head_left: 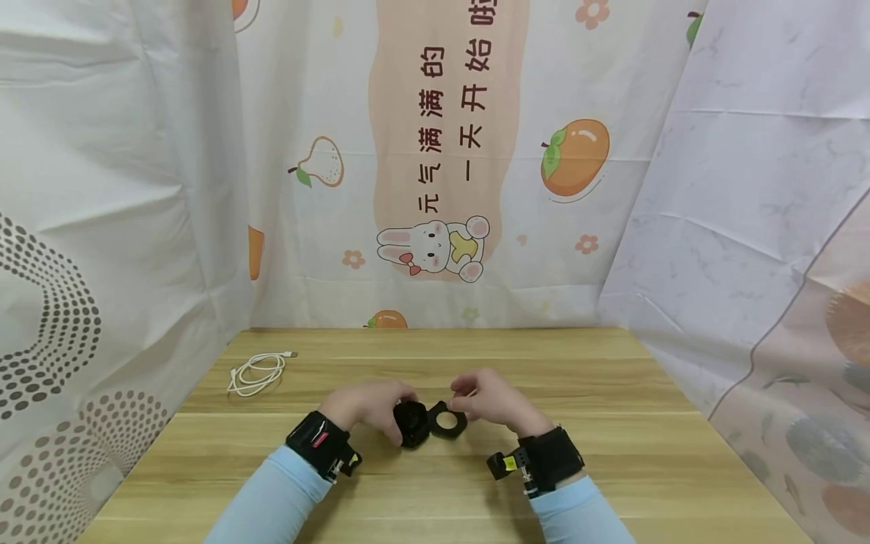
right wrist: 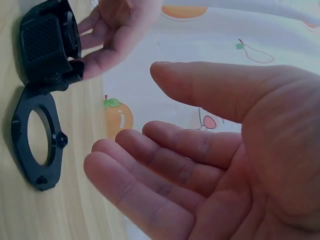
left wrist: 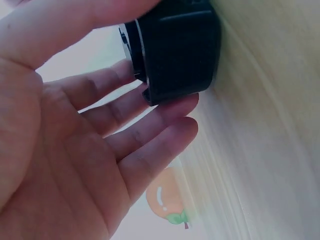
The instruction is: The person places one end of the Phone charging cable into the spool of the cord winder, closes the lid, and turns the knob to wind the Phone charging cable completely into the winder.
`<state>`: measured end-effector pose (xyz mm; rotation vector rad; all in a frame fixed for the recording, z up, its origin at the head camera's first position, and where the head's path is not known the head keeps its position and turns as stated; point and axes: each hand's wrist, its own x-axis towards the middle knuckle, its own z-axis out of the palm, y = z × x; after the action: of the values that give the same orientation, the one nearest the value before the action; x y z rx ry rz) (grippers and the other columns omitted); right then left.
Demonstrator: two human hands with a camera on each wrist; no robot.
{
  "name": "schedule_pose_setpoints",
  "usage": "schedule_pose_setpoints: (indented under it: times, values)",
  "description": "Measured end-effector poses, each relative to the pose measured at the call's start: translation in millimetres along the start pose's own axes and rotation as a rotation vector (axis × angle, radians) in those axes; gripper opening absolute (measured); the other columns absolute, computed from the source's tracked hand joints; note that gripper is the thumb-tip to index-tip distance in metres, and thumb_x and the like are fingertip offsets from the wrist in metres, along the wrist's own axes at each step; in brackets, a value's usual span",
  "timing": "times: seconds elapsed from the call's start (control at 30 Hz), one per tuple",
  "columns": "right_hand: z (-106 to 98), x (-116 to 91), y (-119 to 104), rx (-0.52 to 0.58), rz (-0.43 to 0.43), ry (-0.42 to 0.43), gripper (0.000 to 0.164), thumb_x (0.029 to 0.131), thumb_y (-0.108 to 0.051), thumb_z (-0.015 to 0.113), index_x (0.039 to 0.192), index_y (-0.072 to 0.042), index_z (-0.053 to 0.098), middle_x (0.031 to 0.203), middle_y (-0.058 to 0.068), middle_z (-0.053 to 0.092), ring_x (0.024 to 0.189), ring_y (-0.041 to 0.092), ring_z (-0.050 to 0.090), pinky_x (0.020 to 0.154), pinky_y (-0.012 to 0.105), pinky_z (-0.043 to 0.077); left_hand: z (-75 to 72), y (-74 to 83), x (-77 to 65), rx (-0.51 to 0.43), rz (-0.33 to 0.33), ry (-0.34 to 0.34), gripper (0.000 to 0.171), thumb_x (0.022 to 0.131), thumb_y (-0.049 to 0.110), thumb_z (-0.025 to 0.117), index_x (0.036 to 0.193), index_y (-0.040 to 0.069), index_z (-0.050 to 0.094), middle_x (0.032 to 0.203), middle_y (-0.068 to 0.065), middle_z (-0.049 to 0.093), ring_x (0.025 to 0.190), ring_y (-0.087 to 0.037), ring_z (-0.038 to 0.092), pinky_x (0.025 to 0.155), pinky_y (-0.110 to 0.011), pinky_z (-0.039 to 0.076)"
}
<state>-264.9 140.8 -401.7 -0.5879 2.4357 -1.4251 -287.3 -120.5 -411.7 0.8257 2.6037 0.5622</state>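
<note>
A black plastic box (head_left: 412, 434) with an opening on top sits on the wooden table, its hinged lid (head_left: 446, 434) swung out flat to the right. That lid is a flat, angular ring with a large round hole. My left hand (head_left: 374, 404) holds the box, thumb on the near side and fingers around the far side; in the left wrist view the fingertips lie against the box wall (left wrist: 180, 55). Just right of the lid, my right hand (head_left: 496, 397) is held with fingers loosely bent and thumb apart. The right wrist view has nothing between its fingers (right wrist: 145, 185).
A coiled white charging cable (head_left: 258, 372) lies at the back left of the table (head_left: 578, 468). Printed curtains (head_left: 313, 249) hang behind the table and along both sides. Each wrist wears a black strap with a small camera.
</note>
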Motion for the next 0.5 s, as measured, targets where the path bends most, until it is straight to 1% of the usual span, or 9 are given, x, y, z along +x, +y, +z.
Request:
schedule_pose_setpoints:
  times: [0.1, 0.2, 0.37, 0.5]
  values:
    - [-5, -2, 1, 0.023, -0.003, 0.020, 0.043, 0.094, -0.013, 0.072, 0.129, 0.010, 0.061, 0.106, 0.013, 0.066, 0.096, 0.035, 0.067, 0.078, 0.046, 0.059, 0.5, 1.9, -2.8, -0.047, 0.015, 0.020, 0.061, 0.066, 0.017, 0.092, 0.121, 0.013, 0.066, 0.110, 0.007, 0.062, 0.097, -0.015, 0.059, 0.085, -0.035, 0.049]
    - [-10, -5, 2, 0.039, -0.004, 0.034, 0.043, 0.096, -0.013, 0.072, 0.131, 0.009, 0.060, 0.109, 0.014, 0.066, 0.100, 0.036, 0.067, 0.080, 0.044, 0.058, 1.8, 3.7, -4.7, -0.074, 0.019, 0.053, 0.057, 0.068, 0.022, 0.091, 0.117, 0.010, 0.065, 0.106, 0.004, 0.063, 0.093, -0.016, 0.060, 0.080, -0.034, 0.050]
    - [-16, -7, 4, 0.053, -0.003, 0.055, 0.041, 0.096, -0.014, 0.072, 0.129, 0.008, 0.062, 0.109, 0.013, 0.066, 0.103, 0.040, 0.065, 0.078, 0.039, 0.059, 5.6, 10.2, -7.8, -0.055, -0.009, 0.130, 0.060, 0.068, 0.037, 0.091, 0.114, 0.009, 0.064, 0.099, 0.004, 0.064, 0.086, -0.014, 0.059, 0.077, -0.034, 0.050]
    - [-17, -8, 3, 0.058, 0.003, 0.067, 0.041, 0.096, -0.015, 0.072, 0.128, 0.008, 0.062, 0.107, 0.013, 0.066, 0.102, 0.038, 0.066, 0.077, 0.038, 0.059, 10.6, 16.2, -9.4, -0.041, -0.044, 0.191, 0.055, 0.067, 0.044, 0.092, 0.100, 0.010, 0.064, 0.086, 0.004, 0.062, 0.075, -0.013, 0.056, 0.068, -0.032, 0.048]
